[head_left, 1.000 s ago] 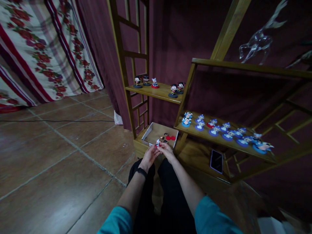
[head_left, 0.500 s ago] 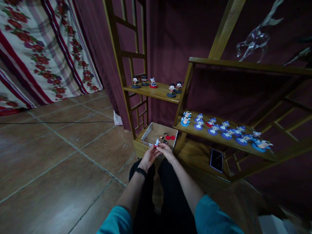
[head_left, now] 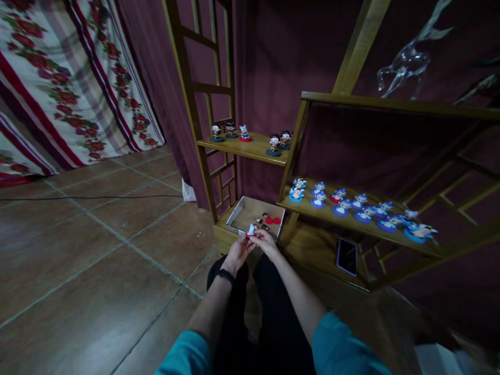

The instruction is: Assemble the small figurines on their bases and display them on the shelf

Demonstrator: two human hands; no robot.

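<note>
Between my fingertips is a small white figurine (head_left: 251, 228) on a red base, held upright in front of the box's near wall. My left hand (head_left: 239, 250) pinches its base from the left, and my right hand (head_left: 264, 242) grips it from the right. Just beyond my hands is a shallow cardboard box (head_left: 250, 204) on the lowest shelf. Inside it lie several small dark-haired figurine parts (head_left: 259, 221) and two red round bases (head_left: 272, 221). My fingers hide part of the red base.
Several black-haired figurines (head_left: 274, 141) and one white figurine (head_left: 244, 133) stand on the upper left shelf. Rows of blue and white figurines (head_left: 342, 207) fill the right shelf. A phone (head_left: 347, 256) lies below. A clear glass animal (head_left: 408, 65) stands higher up.
The white figurine sits slightly further left between my fingers and shows more of its body. My hands have barely moved; shelves and box are the same.
</note>
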